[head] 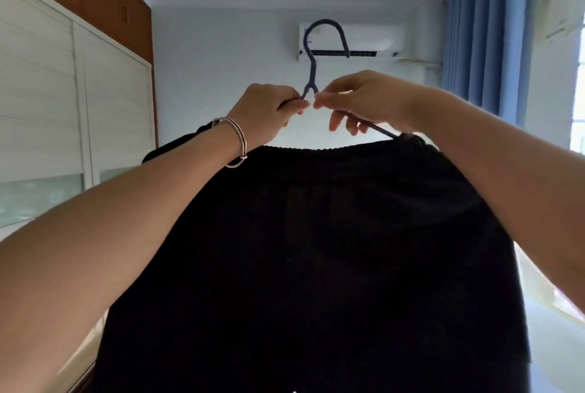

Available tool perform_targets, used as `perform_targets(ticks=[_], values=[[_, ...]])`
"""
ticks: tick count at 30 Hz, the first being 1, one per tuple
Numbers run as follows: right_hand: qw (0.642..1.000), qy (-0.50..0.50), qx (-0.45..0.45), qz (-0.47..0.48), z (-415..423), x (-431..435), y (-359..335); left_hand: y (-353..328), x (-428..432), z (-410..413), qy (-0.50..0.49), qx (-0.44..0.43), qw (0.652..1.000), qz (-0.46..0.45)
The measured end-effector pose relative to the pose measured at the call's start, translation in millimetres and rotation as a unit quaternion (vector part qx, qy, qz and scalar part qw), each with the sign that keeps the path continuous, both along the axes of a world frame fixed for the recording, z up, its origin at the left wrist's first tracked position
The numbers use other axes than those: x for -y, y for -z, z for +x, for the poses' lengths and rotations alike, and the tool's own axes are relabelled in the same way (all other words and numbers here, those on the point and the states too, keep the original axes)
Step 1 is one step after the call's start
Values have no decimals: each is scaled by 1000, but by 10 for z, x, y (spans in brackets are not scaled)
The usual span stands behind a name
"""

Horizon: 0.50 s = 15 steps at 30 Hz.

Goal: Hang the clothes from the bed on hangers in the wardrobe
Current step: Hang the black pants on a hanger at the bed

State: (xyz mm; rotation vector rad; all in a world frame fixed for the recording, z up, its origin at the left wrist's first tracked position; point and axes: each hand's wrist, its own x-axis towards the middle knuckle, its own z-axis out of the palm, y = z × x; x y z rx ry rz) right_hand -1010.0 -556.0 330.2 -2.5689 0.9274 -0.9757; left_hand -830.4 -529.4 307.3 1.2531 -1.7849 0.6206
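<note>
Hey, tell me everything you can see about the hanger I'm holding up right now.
The hanger is thin and dark blue-grey, with a ribbed-looking coating. Its hook curves over to the right, open end pointing down, and the neck forks into two sloping arms. It is held upright in the air. The left hand grips one arm by the fork, the right hand pinches the other, which slopes down into the waistband of the black garment hanging from it.

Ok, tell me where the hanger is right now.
The blue hanger is upper centre in the head view, pinched at its neck by the left hand and right hand, its hook overlapping the air conditioner, black garment hanging below.
</note>
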Motion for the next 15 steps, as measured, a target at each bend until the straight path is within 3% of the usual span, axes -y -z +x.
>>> perform_targets(ticks=[2, 6, 9, 15], values=[[997, 58, -41, -37, -139, 22, -79, -130, 41, 45, -12, -29, 1000, -5], [991, 105, 31, -70, -556, 122, -39, -382, 77, 193, -35, -49, 998, -35], [989, 129, 21, -66, -713, 229, 69, -591, 92, 233, -35, -68, 995, -59], [927, 237, 121, -264, -682, 245, 263, -1053, 10, 131, -30, -96, 990, -94]])
